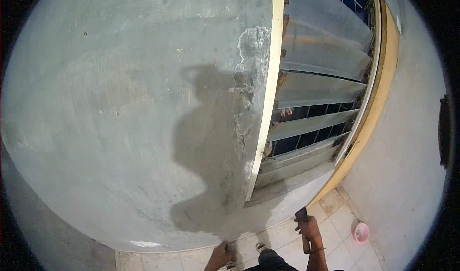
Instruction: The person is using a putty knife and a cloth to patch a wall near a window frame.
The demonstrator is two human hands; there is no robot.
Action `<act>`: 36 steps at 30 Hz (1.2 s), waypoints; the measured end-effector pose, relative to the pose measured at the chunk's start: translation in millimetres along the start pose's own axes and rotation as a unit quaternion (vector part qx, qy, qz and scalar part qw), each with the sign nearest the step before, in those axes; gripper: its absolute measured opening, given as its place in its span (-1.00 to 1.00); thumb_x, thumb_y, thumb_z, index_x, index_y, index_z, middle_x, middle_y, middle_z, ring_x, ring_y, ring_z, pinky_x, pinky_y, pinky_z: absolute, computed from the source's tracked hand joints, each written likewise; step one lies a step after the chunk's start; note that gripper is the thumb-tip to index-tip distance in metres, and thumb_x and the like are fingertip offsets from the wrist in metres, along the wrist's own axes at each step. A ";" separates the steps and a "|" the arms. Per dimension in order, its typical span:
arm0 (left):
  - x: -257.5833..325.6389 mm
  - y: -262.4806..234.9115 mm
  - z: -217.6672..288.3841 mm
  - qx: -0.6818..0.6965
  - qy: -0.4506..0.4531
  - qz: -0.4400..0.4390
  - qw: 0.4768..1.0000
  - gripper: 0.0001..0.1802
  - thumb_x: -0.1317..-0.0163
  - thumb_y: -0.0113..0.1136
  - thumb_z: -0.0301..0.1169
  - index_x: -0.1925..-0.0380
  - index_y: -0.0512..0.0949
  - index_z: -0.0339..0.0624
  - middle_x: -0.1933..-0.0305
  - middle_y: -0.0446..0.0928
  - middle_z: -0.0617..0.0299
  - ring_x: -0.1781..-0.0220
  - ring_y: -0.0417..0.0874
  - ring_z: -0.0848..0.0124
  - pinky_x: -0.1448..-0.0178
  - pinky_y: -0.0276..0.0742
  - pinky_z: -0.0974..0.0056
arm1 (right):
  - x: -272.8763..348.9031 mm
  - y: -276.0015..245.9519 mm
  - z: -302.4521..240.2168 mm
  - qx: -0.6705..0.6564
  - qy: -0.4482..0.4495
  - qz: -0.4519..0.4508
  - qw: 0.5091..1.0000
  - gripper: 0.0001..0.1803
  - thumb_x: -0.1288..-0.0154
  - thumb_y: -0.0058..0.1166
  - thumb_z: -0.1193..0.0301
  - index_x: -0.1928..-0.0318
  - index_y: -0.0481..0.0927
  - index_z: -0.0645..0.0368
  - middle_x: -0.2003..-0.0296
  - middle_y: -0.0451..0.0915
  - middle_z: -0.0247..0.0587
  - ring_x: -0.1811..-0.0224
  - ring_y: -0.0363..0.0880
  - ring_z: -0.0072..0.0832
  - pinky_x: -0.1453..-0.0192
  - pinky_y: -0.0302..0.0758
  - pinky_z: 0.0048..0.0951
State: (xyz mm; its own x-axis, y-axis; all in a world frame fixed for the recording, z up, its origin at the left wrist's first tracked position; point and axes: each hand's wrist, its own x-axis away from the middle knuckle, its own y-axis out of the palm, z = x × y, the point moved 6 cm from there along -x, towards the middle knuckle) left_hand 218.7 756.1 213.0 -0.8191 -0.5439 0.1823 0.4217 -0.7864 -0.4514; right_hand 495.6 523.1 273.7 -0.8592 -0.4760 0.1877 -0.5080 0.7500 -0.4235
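My right hand [310, 227] is closed round a long, narrow, flat tool [301, 215]. Its dark end sticks up past my fingers, and a brownish strip shows below them; its exact kind is unclear. At the lower edge, my left hand [221, 255] has its fingers curled in, and whatever they may hold is too small and dim to name. Both hands are low, in front of a grey wall [134, 127] with a patch of peeling paint [252, 48]. Neither hand visibly touches the wall.
A louvred window [318, 89] with tilted slats, a cream frame [270, 89] and a grille behind stands right of the wall. A pink bucket [361, 233] sits on the tiled floor [282, 252] at right. My shoe [260, 246] shows below. My shadow falls on the wall.
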 end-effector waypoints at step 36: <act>-57.4 -213.6 535.1 -0.312 0.478 0.647 0.506 -0.48 0.08 0.04 -0.64 -0.01 0.46 -0.33 -0.13 0.43 -0.08 -0.22 0.41 0.02 -0.27 0.29 -0.05 | -84.2 -43.2 -48.0 -0.102 -0.067 -0.265 0.956 -0.65 -0.08 0.03 0.51 0.07 0.54 0.32 0.14 0.62 -0.16 0.40 0.63 -0.45 0.46 0.53 -0.47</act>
State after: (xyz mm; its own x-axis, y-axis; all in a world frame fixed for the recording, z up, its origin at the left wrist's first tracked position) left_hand 383.7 798.6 766.4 0.0451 0.1393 -0.9892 0.8846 0.4546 0.1043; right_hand 586.9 552.8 318.8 -0.4688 -0.8586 0.2076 -0.8833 0.4543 -0.1154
